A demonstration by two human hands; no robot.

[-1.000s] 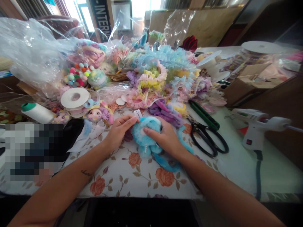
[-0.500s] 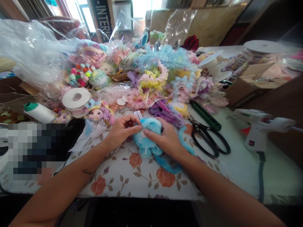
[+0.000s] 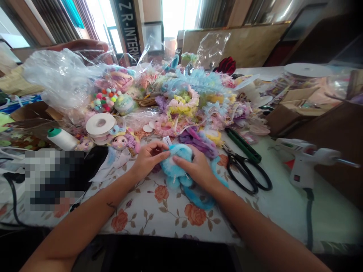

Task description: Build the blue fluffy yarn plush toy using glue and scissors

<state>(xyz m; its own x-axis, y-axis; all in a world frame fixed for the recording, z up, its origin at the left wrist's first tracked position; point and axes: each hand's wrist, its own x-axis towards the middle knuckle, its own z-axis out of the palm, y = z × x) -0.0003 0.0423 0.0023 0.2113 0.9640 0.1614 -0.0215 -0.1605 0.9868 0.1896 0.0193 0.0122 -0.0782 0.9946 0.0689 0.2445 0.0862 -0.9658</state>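
"Nearest?"
"Flowered tablecloth (image 3: 138,207). Over it, blue plush piece (image 3: 172,171), between both hands."
"Fingers?"
"Left hand (image 3: 150,158): thumb and forefinger pinching the plush's upper edge. Right hand (image 3: 197,166): curled round its side, thumb pressed on the front; other fingertips hidden, can't tell."
"Beyond?"
"To the right, black-handled scissors (image 3: 236,157), then glue gun (image 3: 304,162). White label (image 3: 167,141) just behind the plush. Farther: white spool (image 3: 92,124), heaped ruffles (image 3: 202,81)."

Single view, worn on the head: looks forward and down across table (image 3: 272,206), near edge low in frame. At close range, mid-frame: left hand (image 3: 149,160), right hand (image 3: 197,166). Window (image 3: 181,17) at top.
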